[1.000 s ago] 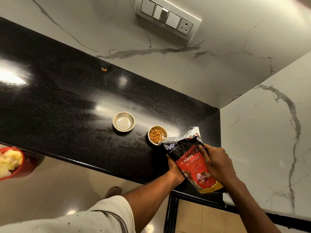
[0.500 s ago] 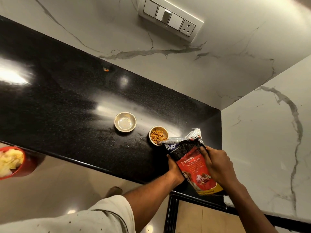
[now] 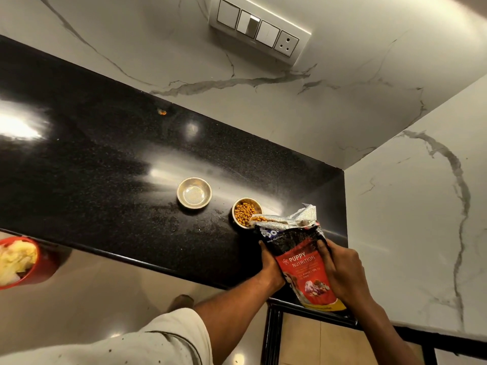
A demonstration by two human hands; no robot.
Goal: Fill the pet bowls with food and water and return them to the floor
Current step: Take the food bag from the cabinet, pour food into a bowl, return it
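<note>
Two small steel bowls stand on the black counter (image 3: 92,167). The left bowl (image 3: 194,192) holds no kibble; whether it holds water I cannot tell. The right bowl (image 3: 243,212) holds orange kibble. A red and black puppy food bag (image 3: 297,248) is tilted with its open mouth over the right bowl's rim, kibble showing at the opening. My left hand (image 3: 268,264) grips the bag's left side and my right hand (image 3: 342,270) grips its right side.
A red bowl (image 3: 37,262) with pale yellow contents sits at the far left below the counter edge. Marble walls close the counter at the back and right, with a switch panel (image 3: 259,31) on the back wall. A black-framed cabinet (image 3: 271,335) lies below.
The bag's mouth has stayed over the kibble bowl while both hands shifted slightly on the bag. The bowls have not moved.
</note>
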